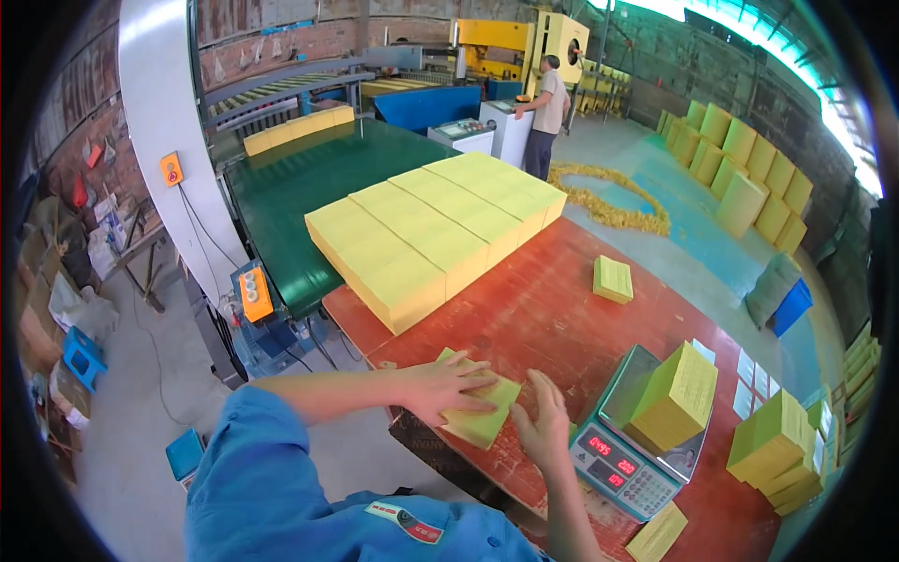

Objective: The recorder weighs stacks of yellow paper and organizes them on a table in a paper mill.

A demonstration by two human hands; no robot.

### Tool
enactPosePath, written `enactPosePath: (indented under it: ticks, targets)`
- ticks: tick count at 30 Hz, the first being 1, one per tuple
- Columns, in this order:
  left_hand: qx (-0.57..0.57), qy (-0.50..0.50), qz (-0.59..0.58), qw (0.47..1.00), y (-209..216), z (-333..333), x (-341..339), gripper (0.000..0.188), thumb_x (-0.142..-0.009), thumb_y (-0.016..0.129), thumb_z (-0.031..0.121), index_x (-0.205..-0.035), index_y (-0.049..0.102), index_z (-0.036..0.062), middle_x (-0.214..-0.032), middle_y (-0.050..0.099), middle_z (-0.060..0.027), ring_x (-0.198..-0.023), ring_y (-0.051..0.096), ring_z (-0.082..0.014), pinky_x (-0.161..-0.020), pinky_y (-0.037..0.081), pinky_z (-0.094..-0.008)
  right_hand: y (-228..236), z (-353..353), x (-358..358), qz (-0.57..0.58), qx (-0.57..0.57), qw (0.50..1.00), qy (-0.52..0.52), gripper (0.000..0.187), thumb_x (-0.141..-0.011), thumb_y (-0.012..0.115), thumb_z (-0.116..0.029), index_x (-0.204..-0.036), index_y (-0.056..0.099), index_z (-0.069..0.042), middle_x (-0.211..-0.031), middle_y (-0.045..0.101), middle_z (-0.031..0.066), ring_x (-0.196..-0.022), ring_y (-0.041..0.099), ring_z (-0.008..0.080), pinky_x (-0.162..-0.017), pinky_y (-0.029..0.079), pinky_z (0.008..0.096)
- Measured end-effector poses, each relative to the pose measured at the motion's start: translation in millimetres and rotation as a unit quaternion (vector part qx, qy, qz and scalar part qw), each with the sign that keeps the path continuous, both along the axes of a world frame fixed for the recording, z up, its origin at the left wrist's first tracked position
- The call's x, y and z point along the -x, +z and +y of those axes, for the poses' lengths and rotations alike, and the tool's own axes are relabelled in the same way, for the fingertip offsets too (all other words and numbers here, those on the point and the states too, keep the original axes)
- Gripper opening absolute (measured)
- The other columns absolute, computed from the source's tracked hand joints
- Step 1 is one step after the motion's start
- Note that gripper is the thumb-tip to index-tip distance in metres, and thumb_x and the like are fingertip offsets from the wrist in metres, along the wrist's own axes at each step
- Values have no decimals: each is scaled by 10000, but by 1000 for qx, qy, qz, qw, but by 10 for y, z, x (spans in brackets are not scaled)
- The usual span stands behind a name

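Note:
A small stack of yellow paper (499,401) lies near the front edge of the red table (524,328). Across its top rests my left hand (451,389), fingers spread flat on the sheets. At the stack's right side is my right hand (545,423), with fingers stretched and thumb apart; whether it touches the paper I cannot tell. To the right of that hand stands a digital scale (629,480) with a lit red display. A taller block of yellow paper (676,393) sits on its pan.
Large yellow paper blocks (440,229) span the table and green conveyor belt (281,187). A small yellow bundle (612,279) lies at the table's far side; more stacks (773,440) are at the right. A person (551,112) stands by a control cabinet (510,131).

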State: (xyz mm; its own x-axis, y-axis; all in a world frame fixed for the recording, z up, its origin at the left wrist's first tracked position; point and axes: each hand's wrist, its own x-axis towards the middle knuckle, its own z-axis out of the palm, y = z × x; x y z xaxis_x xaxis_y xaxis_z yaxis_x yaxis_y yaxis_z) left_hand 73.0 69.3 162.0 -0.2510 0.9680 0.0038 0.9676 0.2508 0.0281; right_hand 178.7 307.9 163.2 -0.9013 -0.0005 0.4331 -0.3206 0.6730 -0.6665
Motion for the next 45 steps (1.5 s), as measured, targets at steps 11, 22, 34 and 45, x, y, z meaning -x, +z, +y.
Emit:
enactPosePath:
  ticks: [11, 22, 34, 45]
  targets:
    - [-501, 521, -625, 297, -1133, -1020, -1047, 703, -926, 629, 480, -1467, 392, 99, -1450, 475, -103, -1302, 472, -327, -1098, 356, -487, -618, -827, 141, -192, 72, 979, 11, 558, -886, 670, -312, -1331, 527, -7, -1104, 665, 266, -1051, 660, 389, -910, 510, 451]
    - [-519, 355, -695, 349, -865, -667, -1256, 604, -971, 553, 412, -1465, 366, 120, -1396, 515, -68, -1264, 518, -233, -1041, 441, -421, -632, -1198, -391, -165, 94, 980, -65, 629, -864, 703, -299, -1358, 479, 21, -1224, 617, 255, -1128, 620, 382, -945, 497, 432]
    - [-432, 244, -715, 493, 297, 133, -1292, 524, -979, 467, 292, -1402, 448, -17, -1377, 546, -150, -1259, 544, -226, -1057, 431, -372, -90, 303, -1147, -302, 439, 845, -54, 601, -1007, 542, -425, -1395, 478, 30, -1174, 648, 121, -982, 642, 207, -835, 538, 326]
    - [-308, 118, -770, 547, 1614, 3412, -149, 593, -868, 696, 453, -1324, 556, 101, -1312, 575, -98, -1210, 541, -223, -965, 441, -444, 1106, 2971, -482, -48, 510, 849, -131, 366, -993, 555, -310, -1154, 623, 11, -947, 649, 70, -751, 622, 144, -641, 515, 288]
